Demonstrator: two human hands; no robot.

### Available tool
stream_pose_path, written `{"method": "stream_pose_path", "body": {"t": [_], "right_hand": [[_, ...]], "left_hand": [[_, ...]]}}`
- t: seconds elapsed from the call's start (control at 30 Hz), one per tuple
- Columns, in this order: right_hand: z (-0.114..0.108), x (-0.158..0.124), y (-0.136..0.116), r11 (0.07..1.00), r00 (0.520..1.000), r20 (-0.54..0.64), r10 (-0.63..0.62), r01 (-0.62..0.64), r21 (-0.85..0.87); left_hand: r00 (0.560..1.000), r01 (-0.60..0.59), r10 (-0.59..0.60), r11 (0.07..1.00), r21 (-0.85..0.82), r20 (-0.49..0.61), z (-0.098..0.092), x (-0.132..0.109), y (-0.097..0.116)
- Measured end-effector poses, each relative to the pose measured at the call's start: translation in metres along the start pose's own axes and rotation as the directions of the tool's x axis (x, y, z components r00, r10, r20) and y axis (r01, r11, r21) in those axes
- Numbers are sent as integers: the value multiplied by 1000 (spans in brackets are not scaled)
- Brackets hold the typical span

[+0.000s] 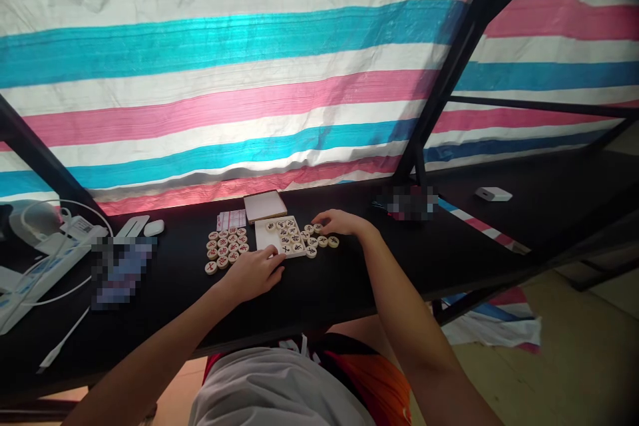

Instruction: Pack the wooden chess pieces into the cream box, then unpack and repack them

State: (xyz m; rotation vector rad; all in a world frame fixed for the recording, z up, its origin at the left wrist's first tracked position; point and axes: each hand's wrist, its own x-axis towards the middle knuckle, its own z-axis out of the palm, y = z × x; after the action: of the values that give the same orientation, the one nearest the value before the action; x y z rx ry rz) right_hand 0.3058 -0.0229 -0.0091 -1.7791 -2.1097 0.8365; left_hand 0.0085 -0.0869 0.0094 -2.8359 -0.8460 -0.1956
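A shallow white box (265,234) lies on the black table, its right part filled with several round Chinese chess pieces (284,239) with dark characters. My left hand (255,274) is at the box's front edge, its fingers bent over the wall. Just right of the box, my right hand (344,221) has thumb and fingers closed about a dark-marked Chinese chess piece (318,229). More dark-marked pieces (323,241) lie loose beside it. To the left, red-marked pieces (222,246) stand in rows on the table.
Behind the box are its lid (265,206) and a printed card (231,219). At left lie a power strip (54,263) with cables, a white earphone case (154,228) and a blurred packet (124,273). A white charger (493,194) sits far right, past a black frame post (449,90).
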Motion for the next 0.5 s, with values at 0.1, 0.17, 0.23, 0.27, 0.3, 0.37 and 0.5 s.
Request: {"method": "stream_pose_path", "body": {"t": [0.1,0.17,0.23,0.27,0.3,0.37,0.5], "right_hand": [[-1,1,-3,996,994,-108,15,-24,-83],[1,1,-12,991,955,-293,-45,7,-130],[7,1,-28,982,851,-499,-164,95,-161],[12,0,-39,973,812,-538,-226,162,-165],[19,1,-49,956,803,-519,-294,246,-161],[33,2,-69,910,812,-409,-416,374,-182],[56,12,-88,855,839,-216,-500,439,-275]], "left_hand": [[1000,2,-2,1000,-4,14,-2,0,1],[1000,4,-4,1000,-7,16,-2,0,1],[1000,3,-3,1000,-10,9,-1,0,1],[1000,3,-3,1000,-12,5,0,0,0],[1000,3,-3,1000,-14,2,0,0,0],[1000,1,-1,1000,-12,2,0,0,0],[1000,2,-2,1000,2,2,0,0,0]]}}
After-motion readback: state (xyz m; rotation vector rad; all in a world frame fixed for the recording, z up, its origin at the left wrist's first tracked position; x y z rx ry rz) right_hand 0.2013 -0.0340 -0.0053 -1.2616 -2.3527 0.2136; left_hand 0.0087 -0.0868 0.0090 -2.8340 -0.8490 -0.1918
